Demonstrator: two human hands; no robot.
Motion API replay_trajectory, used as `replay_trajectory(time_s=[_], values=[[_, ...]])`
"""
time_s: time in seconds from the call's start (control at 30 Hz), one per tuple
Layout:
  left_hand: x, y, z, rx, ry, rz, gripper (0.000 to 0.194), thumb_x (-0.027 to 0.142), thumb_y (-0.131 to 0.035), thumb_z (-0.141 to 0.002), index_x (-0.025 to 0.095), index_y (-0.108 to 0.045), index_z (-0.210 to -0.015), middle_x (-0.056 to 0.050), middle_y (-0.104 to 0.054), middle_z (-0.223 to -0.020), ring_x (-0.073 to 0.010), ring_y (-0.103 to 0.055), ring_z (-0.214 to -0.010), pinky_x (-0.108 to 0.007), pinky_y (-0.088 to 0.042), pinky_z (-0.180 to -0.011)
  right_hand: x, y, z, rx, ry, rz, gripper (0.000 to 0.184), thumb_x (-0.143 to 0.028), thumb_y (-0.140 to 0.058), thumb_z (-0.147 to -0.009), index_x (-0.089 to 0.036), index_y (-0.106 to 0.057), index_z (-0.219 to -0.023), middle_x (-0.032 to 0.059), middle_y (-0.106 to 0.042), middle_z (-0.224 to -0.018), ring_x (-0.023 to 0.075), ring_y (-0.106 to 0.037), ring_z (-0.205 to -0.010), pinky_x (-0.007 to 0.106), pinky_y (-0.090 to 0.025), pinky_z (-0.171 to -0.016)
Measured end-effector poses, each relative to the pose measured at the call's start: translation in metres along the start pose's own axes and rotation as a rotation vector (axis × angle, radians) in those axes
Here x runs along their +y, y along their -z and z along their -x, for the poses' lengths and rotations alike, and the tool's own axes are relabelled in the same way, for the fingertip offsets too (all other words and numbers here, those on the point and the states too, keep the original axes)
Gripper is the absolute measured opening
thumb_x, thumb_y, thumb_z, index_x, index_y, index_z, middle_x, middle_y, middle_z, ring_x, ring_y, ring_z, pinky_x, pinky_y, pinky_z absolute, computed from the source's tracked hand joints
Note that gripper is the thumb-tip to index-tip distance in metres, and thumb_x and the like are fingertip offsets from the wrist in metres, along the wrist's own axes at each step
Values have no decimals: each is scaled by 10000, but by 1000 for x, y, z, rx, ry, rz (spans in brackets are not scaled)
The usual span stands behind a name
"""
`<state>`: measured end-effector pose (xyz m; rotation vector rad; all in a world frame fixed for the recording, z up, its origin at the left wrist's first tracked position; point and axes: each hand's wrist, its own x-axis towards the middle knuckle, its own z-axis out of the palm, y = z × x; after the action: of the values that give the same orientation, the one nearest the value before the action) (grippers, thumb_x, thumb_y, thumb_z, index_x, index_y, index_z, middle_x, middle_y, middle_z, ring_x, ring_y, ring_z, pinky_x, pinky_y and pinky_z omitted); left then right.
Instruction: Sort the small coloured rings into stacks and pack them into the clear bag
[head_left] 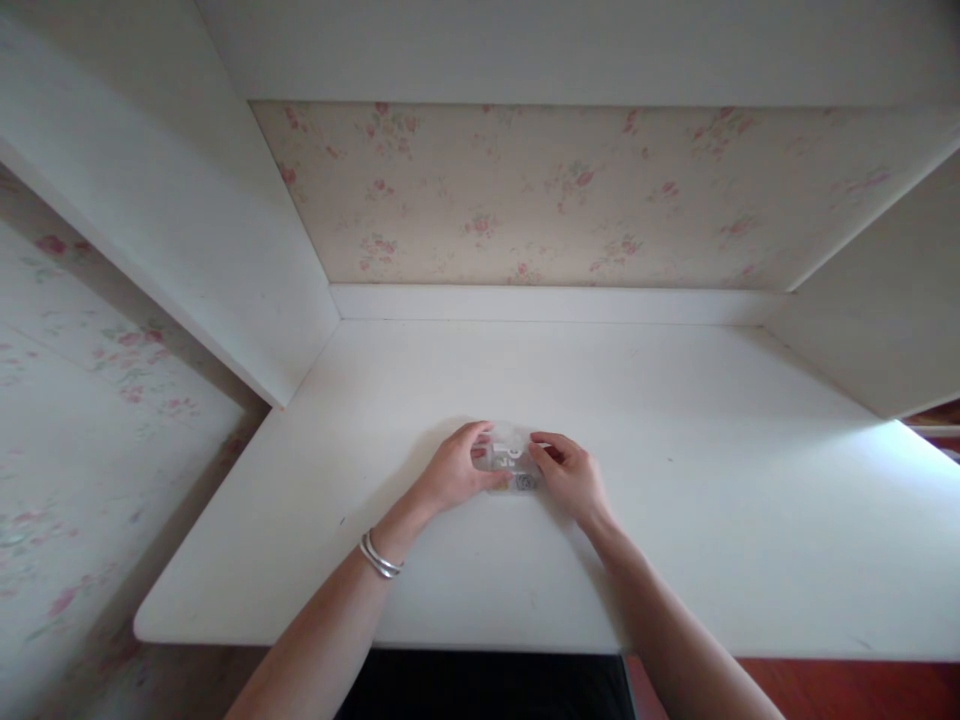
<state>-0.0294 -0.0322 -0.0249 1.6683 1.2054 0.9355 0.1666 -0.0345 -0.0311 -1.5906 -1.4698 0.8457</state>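
A small clear plastic package (513, 463) with white print and a dark square mark near its lower edge is between my hands, at the middle of the white desk. My left hand (457, 466), a silver bangle on its wrist, wraps round the package's left side, thumb in front and fingers behind. On the right side, my right hand (568, 474) has its fingers curled and pinches the package's edge. What the package contains is too faint to make out.
The white desktop (675, 540) spreads out around my hands, with a rounded front left corner. White side panels (225, 230) rise at left and right, and a floral-papered back wall (525, 200) stands behind. A white board overhangs the top.
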Motion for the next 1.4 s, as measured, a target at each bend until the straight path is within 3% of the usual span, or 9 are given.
replay_trajectory(time_s=[0.23, 0.4, 0.6, 0.73, 0.93, 1.1, 1.2, 1.4], values=[[8, 1, 2, 4, -55, -109, 750, 396, -774, -615, 194, -443, -1258, -100, -576, -1182, -210, -587, -996, -348, -514, -842, -1, -1, -1, -11, -46, -143, 343, -419, -577, -763, -204, -661, -1017, 43, -695, -922, 154, -617, -726, 279, -480, -668], [20, -1, 7, 22, -127, -230, 753, 438, -767, -614, 208, -435, -1250, -82, -554, -1159, -199, -556, -936, -361, -491, -833, -6, 4, -2, 23, -129, -320, 431, -451, -641, -728, -166, -660, -1051, 54, -690, -859, 156, -613, -733, 273, -477, -670], [23, -2, 12, -41, -107, -286, 1040, 425, -838, -490, 240, -311, -1367, -101, -446, -1222, -260, -497, -1086, -416, -447, -940, -6, 10, -6, 81, -192, -582, 537, -463, -691, -692, -145, -635, -1121, 30, -661, -726, 132, -584, -632, 302, -498, -680], [15, 0, 10, -77, -92, -266, 844, 343, -781, -626, 256, -348, -1346, -77, -481, -1167, -208, -554, -972, -377, -494, -876, -4, 11, -9, 92, -227, -736, 460, -425, -738, -642, -161, -678, -1015, 54, -676, -878, 119, -587, -643, 294, -516, -686], [6, 5, 5, -23, -130, -225, 548, 185, -606, -780, 242, -422, -1293, -85, -483, -1195, -176, -560, -973, -332, -528, -811, 0, 9, -8, 90, -259, -505, 502, -458, -703, -666, -140, -673, -1053, 52, -684, -726, 160, -621, -643, 310, -514, -660], [6, 2, 7, -114, -143, -269, 782, 267, -725, -680, 215, -344, -1362, -117, -481, -1275, -252, -489, -1148, -408, -453, -957, 1, 10, -8, 92, -256, -333, 456, -453, -643, -712, -154, -678, -1054, 51, -697, -726, 183, -638, -679, 312, -501, -662], [5, -3, 9, -110, -134, -337, 964, 376, -804, -573, 201, -313, -1384, -132, -474, -1304, -301, -444, -1202, -462, -374, -1025, 3, 9, -8, 83, -158, -165, 375, -441, -596, -741, -191, -700, -1001, 55, -711, -867, 201, -640, -785, 327, -494, -718], [5, -7, 8, -67, -118, -339, 893, 371, -772, -621, 200, -325, -1376, -128, -491, -1292, -278, -478, -1178, -442, -385, -1019, 5, 5, -5, 11, 33, 74, 307, -386, -510, -795, -223, -709, -963, 42, -694, -964, 188, -620, -860, 321, -468, -790]])
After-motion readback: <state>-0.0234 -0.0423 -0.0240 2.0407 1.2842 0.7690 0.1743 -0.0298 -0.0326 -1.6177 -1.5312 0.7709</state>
